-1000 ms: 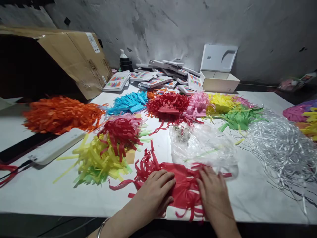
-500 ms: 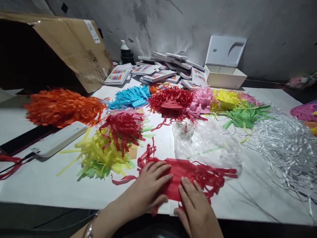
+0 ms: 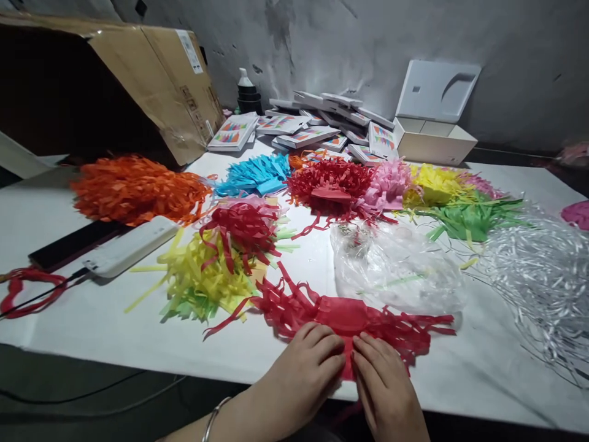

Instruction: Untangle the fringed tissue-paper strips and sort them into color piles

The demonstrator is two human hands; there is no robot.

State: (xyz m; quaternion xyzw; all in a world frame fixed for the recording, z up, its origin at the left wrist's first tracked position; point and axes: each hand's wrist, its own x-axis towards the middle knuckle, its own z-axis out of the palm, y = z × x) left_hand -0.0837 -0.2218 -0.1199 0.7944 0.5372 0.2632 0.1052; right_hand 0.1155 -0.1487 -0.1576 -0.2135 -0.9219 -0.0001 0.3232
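A red fringed tissue paper tassel [image 3: 343, 313] lies at the table's near edge, its uncut middle band between strips that fan out to both sides. My left hand [image 3: 313, 362] has its fingers curled on the near end of that band. Close beside it, my right hand [image 3: 384, 374] bends its fingers over the same end, the fingertips nearly meeting the left ones. Both thumbs are hidden under the paper and hands. Beyond the tassel lies a crumpled clear plastic bag [image 3: 396, 264]. Left of it sits a pile of yellow fringed paper [image 3: 202, 276] with red fringed paper [image 3: 246, 230] on top.
Orange [image 3: 138, 190], blue [image 3: 255, 175], dark red [image 3: 331, 181] and green fringed bundles [image 3: 476, 218] line the table. Silver strands [image 3: 543, 276] spread at right. Behind are flat printed boxes [image 3: 306, 136], an open white box [image 3: 432, 144] and a cardboard carton [image 3: 161, 86]. A white power bank [image 3: 131, 248] lies left.
My hands have come closer together and down toward the near edge. The left fingers went from lying flat to curled. More of the tassel's left fringe shows, and the view has shifted slightly.
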